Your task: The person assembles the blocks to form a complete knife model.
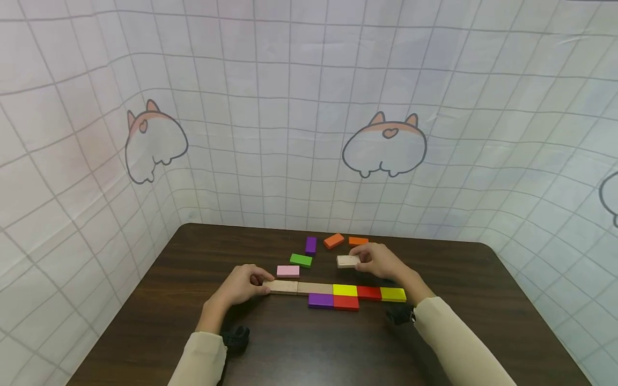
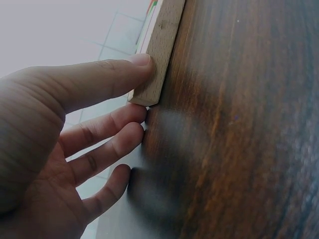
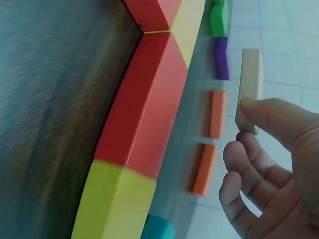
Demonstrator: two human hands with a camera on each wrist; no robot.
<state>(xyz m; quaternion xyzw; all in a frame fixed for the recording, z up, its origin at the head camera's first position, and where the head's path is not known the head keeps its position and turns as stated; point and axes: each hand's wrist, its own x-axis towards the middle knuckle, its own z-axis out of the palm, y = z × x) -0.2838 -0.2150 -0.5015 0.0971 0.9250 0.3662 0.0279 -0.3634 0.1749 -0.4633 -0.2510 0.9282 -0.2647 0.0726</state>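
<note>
Several flat blocks form a row across a dark table. My left hand (image 1: pixel 243 284) is at the row's left end, pinching the end of a plain wooden block (image 1: pixel 284 287). In the left wrist view the thumb lies against that block's (image 2: pixel 162 50) near side, and the index finger is mostly hidden behind it. A second wooden block (image 1: pixel 315 289) continues the row, then yellow (image 1: pixel 345 290), red (image 1: pixel 369 293) and yellow (image 1: pixel 393 295) ones. My right hand (image 1: pixel 381 261) holds a pale wooden block (image 3: pixel 251 74) between thumb and fingers, beyond the row.
A purple block (image 1: pixel 321 301) and a red block (image 1: pixel 346 303) lie against the row's near side. Behind it lie pink (image 1: pixel 288 271), green (image 1: pixel 301 260), purple (image 1: pixel 311 246) and two orange blocks (image 1: pixel 333 240). A teal block (image 3: pixel 159 229) shows in the right wrist view. A patterned curtain (image 1: pixel 289 161) surrounds the table.
</note>
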